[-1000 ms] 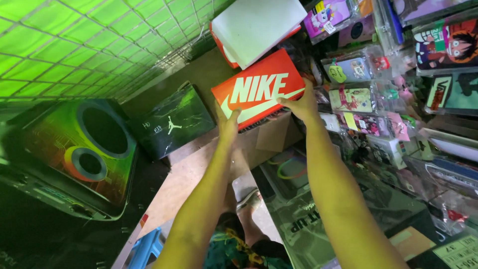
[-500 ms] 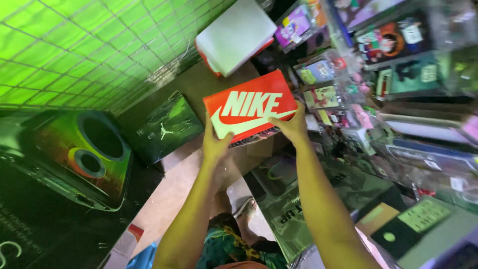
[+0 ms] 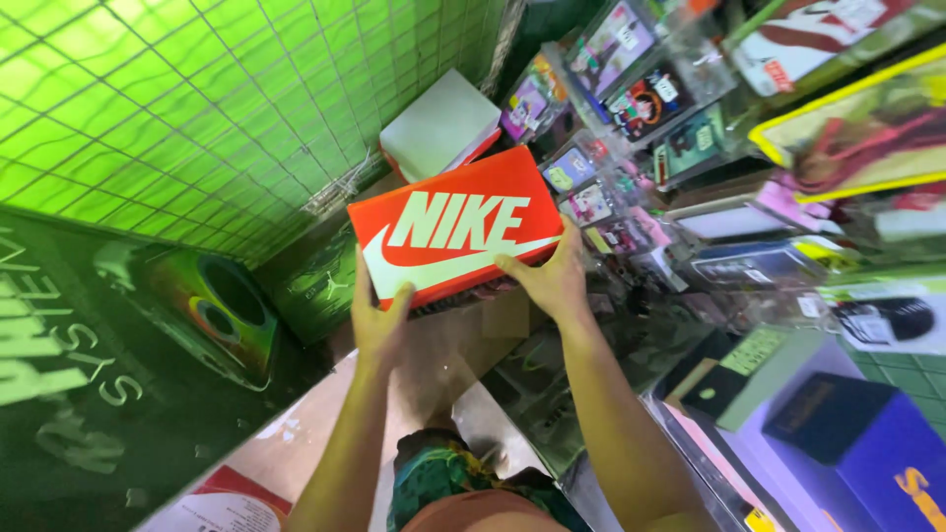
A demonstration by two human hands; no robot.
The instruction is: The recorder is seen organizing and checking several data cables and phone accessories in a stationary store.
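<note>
Orange shoebox held up at 12 o'clock, my left hand clamped on its near-left corner, right hand gripping the right edge; white box beyond it.

An orange shoebox with a large white logo on its lid sits mid-frame, gripped at its near corners by the left hand and right hand. Just behind it lies a white-lidded box with red sides. A dark green box stands left of the orange one, beside a big black carton printed with rings. Small clear-wrapped colourful packets hang to the right; a blue box sits at lower right.
</note>
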